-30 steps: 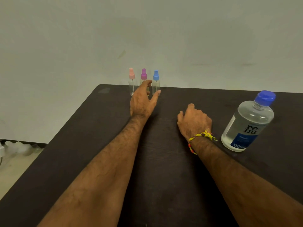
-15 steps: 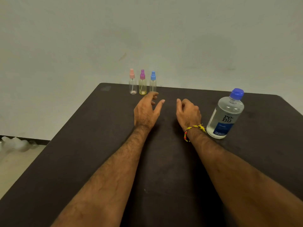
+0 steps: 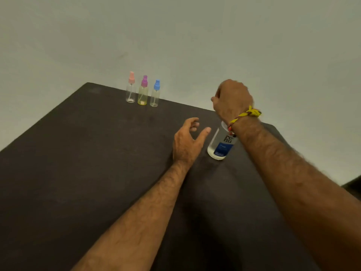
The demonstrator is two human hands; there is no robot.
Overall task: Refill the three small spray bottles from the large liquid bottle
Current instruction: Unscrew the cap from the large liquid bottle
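Dark table [image 3: 82, 173] against pale wall [image 3: 175, 36]. Large liquid bottle [image 3: 221, 145] upright on table toward right side, clear body, blue label with "re-nu" lettering legible. Top of bottle and cap hidden behind right wrist.

Right hand [image 3: 232, 100] raised directly above the bottle's top, back of hand to camera, fingers curled downward into a loose fist. Whether closed on the cap or merely hovering over it: cannot tell, contact point concealed by hand and wrist. Yellow and red thread band [image 3: 245, 116] tied round right wrist, overlapping bottle's shoulder in the view.

Left hand [image 3: 187, 143] low over the table just left of the bottle, palm turned toward it, fingers and thumb spread wide in an open cup. Thumb tip near bottle's upper body, narrow gap visible, no contact. Nothing held.

Three small spray bottles in a row at far edge of table, upright, close together, well apart from both hands: pink-capped bottle [image 3: 130, 89] at left, purple-capped bottle [image 3: 143, 91] in middle with yellowish tint inside, blue-capped bottle [image 3: 155, 94] at right. All three caps on. Outer two clear, fill level not determinable.
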